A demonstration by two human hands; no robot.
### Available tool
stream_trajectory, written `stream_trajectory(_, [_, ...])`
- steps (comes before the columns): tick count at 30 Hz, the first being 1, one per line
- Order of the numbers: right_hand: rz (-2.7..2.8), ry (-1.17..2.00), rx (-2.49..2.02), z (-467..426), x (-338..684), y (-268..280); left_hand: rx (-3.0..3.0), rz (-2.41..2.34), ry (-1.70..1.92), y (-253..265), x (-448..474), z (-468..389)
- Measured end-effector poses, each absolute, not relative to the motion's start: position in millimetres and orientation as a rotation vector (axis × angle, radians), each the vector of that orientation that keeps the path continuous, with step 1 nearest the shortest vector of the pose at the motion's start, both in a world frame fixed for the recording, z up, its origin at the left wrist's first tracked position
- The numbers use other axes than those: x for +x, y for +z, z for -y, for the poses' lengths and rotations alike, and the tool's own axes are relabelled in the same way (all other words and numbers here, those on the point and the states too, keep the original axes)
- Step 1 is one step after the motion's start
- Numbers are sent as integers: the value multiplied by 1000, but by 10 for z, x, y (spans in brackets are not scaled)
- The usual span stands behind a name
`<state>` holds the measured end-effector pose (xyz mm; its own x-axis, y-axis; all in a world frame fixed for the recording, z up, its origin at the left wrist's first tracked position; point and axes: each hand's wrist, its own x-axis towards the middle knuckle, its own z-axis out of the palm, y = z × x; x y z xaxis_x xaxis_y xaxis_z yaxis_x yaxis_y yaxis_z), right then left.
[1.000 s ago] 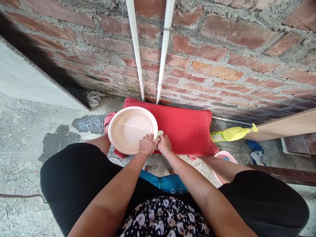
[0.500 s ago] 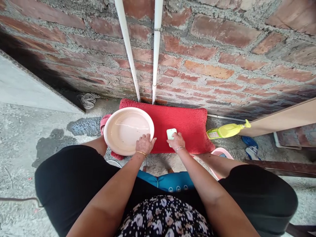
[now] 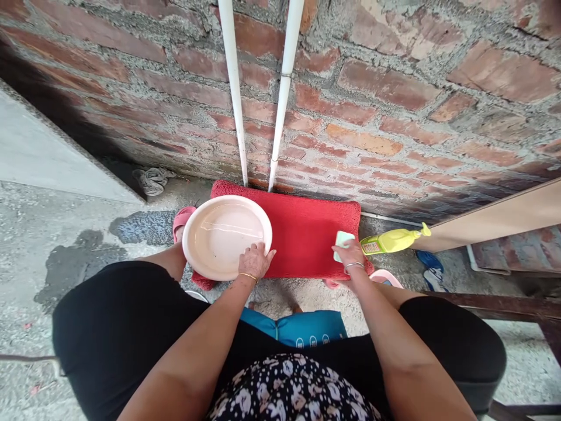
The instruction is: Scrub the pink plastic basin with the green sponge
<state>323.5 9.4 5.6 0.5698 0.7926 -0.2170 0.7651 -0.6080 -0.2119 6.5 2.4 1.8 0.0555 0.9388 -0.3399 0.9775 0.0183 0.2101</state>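
My left hand (image 3: pixel 255 261) grips the near right rim of a round pale pink basin (image 3: pixel 188 248), fingers over the inside edge and thumb outside. Shallow water shows in the basin. It sits on the left part of a red textured mat (image 3: pixel 302 234). In my right hand (image 3: pixel 353 254) is a pale green block with rounded corners (image 3: pixel 343 238), its underside hidden against the mat. This hand is near the mat's right end, close to a yellow-green pump bottle (image 3: pixel 394 240).
A brick wall (image 3: pixel 350 126) with two white pipes (image 3: pixel 283 96) rises behind the mat. A grey cloth (image 3: pixel 153 180) lies on the floor at left. At right are a pink container (image 3: pixel 385 278), blue-and-white footwear (image 3: pixel 432 266) and a leaning board (image 3: pixel 491 213). A blue bag-like thing (image 3: pixel 307 328) is below.
My right hand has moved right across the mat with the pale green block, toward the bottle. My left hand stays on the basin rim. The view has shifted slightly.
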Motion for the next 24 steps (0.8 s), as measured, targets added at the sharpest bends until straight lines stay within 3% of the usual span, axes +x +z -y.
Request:
stream_trajectory(5, [1682, 777, -2415, -320, 1823, -71, 1946, -1898, -142, 46, 47, -19])
stream_trajectory(9, [1844, 884, -2297, -385, 1290, -185, 1941, -1895, -140, 57, 42, -24])
stream_trajectory(24, [1884, 749, -2375, -385, 1755, -231, 1923, -1916, -182, 84, 76, -44])
